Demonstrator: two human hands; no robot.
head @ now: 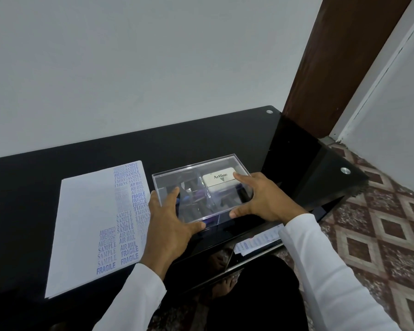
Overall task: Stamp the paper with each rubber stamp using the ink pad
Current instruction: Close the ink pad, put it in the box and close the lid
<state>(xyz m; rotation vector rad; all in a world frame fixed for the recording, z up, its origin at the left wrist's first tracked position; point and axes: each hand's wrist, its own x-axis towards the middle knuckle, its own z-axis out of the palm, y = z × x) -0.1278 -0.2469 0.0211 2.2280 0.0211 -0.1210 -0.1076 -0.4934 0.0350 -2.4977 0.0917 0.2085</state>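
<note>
Black glass table [225, 139]: it fills my view from wall to floor edge, a dark, glossy top that carries everything I work with and reflects my hands at its near rim.

Paper [86, 223]: a white sheet lies flat on the left of the table, just beside the box, within easy reach for stamping. Its right half already carries blue columns reading SAMPLE, AMENDED, AIR MAIL and FRAGILE; its left half is bare, so I judge there is room for more impressions.

Clear box [201, 192]: a transparent plastic case sits right of the paper, divided inside. I judge it keeps the kit together, and that its lid is what my hands are on, though I cannot tell whether it is being lifted or seated.

Left hand [170, 220]: fingers spread and curled over the box's near left corner, thumb along its front edge, grasping it.

Right hand [263, 199]: mirrors the left, fingers reaching over the right side, thumb at the front edge, so the box is gripped evenly from both sides.

Ink pad [219, 179]: a closed white case marked Artline, in the box's far right compartment.

Rubber stamps [194, 194]: dark shapes in the other compartments, too blurred to count.

Printed slips [256, 242]: papers on the shelf beneath the glass.
</note>
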